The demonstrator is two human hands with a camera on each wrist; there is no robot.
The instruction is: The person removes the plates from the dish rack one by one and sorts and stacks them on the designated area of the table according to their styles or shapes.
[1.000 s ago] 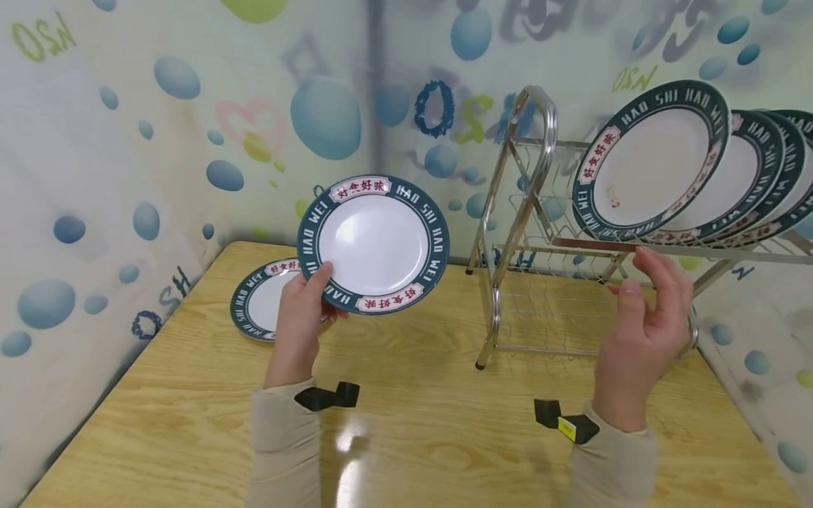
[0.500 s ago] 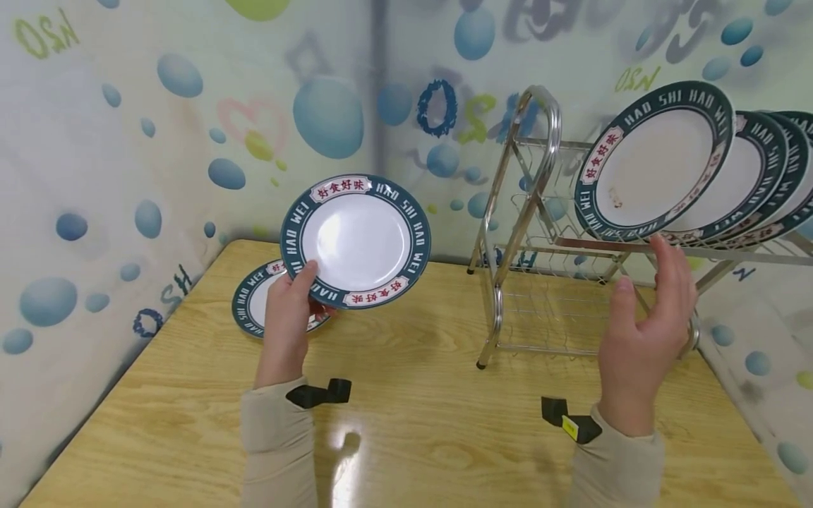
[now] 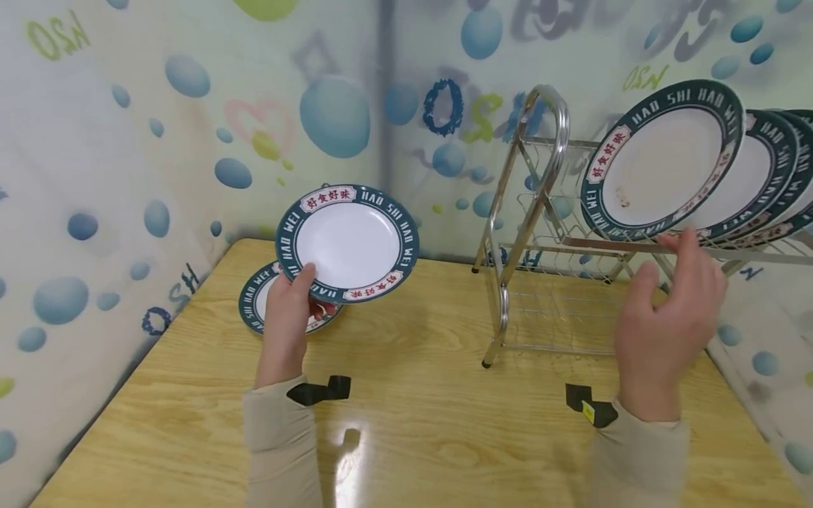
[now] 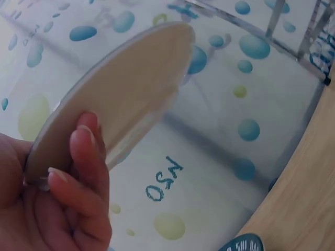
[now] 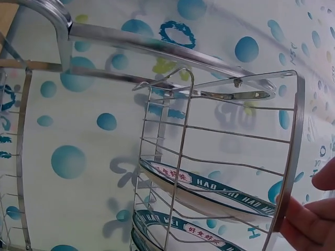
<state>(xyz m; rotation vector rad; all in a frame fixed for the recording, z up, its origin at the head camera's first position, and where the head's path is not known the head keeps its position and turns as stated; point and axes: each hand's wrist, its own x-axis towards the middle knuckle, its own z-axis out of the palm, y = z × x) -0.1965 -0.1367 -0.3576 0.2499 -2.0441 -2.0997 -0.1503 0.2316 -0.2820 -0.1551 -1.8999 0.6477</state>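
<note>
My left hand grips a white plate with a green lettered rim, thumb on the front rim and fingers behind. The left wrist view shows the fingertips against the pale underside of this plate. Behind it another such plate lies on the table, partly covered. My right hand is at the front rail of a metal dish rack, fingers loosely bent and holding nothing. In the right wrist view, the fingers of that hand appear to touch the rack's edge.
Several matching plates lean in a row on the rack's upper tier, the front one bearing a small brownish mark. Below is a wire lower tier. Patterned walls meet behind the wooden table.
My left hand has moved slightly left with the plate, which now leans back more. The right hand has uncurled its fingers and shifted right along the rack's front.
</note>
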